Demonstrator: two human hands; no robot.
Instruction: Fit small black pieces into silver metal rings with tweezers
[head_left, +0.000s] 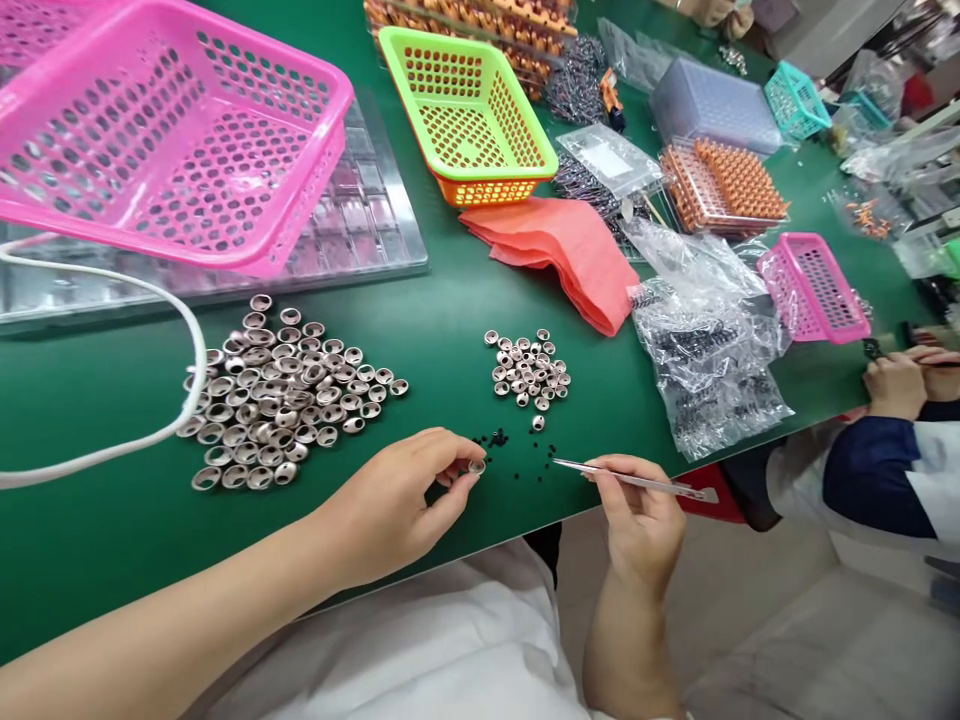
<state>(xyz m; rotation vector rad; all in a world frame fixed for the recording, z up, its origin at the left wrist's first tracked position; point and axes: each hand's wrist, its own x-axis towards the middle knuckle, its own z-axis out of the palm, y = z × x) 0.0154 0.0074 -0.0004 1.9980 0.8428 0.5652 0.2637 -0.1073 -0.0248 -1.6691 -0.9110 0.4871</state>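
Between thumb and fingertips, my left hand (409,500) pinches a small metal ring (477,466) with a hole in its side. My right hand (637,510) is closed on a pair of metal tweezers (637,481), whose tips point left toward tiny black pieces (498,438) scattered on the green table. Whether the tweezers grip one of these pieces is too small to tell. Just beyond the hands lies a small pile of similar rings (529,370). A larger pile of rings (289,385) spreads out to the left of it.
A pink basket (292,235) stands on a clear plastic tray (382,225) at left, near a white cable (196,345). Behind are a green basket (536,150) and red cloth (577,250). Plastic bags (712,370) lie at right. A co-worker's hands (896,385) show at far right.
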